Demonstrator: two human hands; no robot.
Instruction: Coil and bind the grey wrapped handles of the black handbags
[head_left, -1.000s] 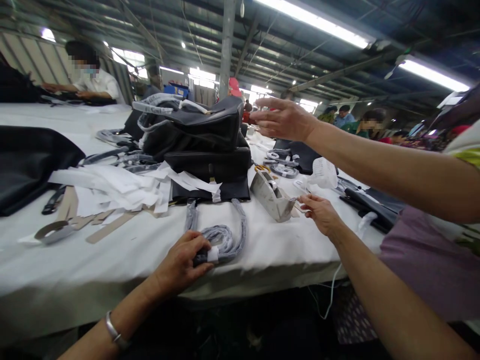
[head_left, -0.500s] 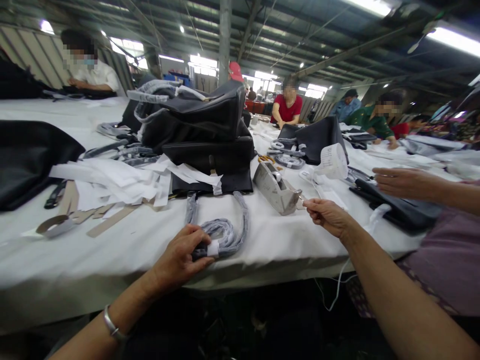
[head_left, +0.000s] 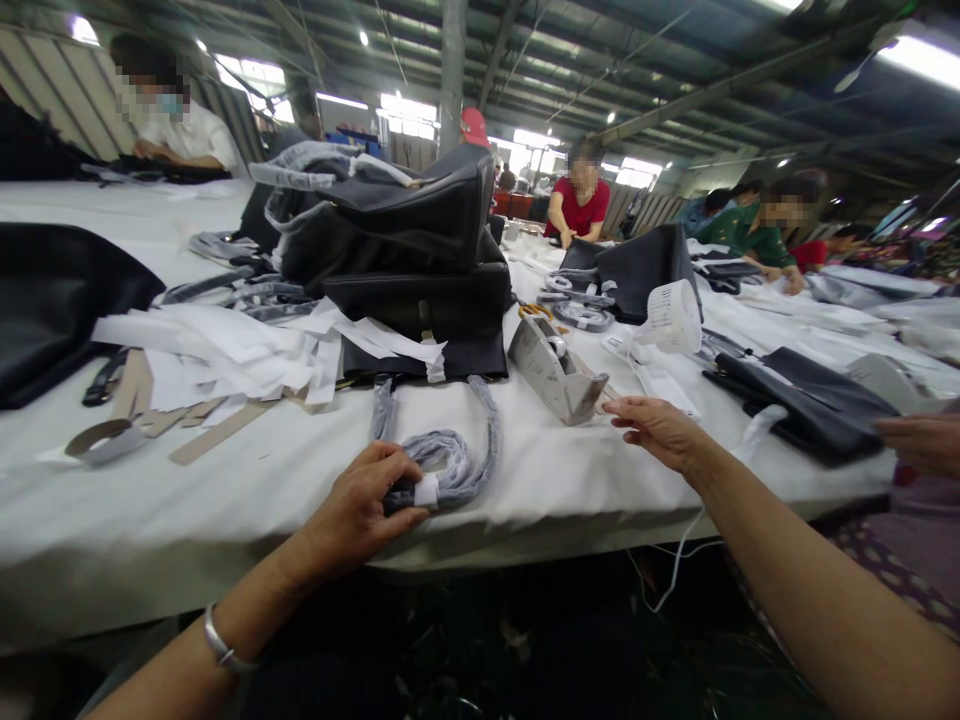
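Observation:
My left hand (head_left: 367,495) is closed around the left end of a coiled bag strap (head_left: 450,470), wrapped in clear plastic and banded with a white paper strip (head_left: 426,490). The strap lies near the table's front edge, inside the wrapped handle (head_left: 491,430) of a black bag (head_left: 465,355). My right hand (head_left: 649,428) pinches the end of clear tape (head_left: 604,398) at the cutting edge of a grey tape dispenser (head_left: 551,365). The tape is thin and hard to make out. Several black bags (head_left: 390,240) are stacked behind the strap.
White paper strips (head_left: 217,345) and brown card strips (head_left: 217,430) lie to the left. Yellow-handled scissors (head_left: 534,311), a white fan (head_left: 673,318) and a folded black bag (head_left: 806,400) are on the right. A co-worker's hand (head_left: 922,440) is at the right edge.
The co-worker's arm has withdrawn to the right, uncovering the folded black bag. My right hand has shifted slightly right with the tape; my left hand stays on the strap.

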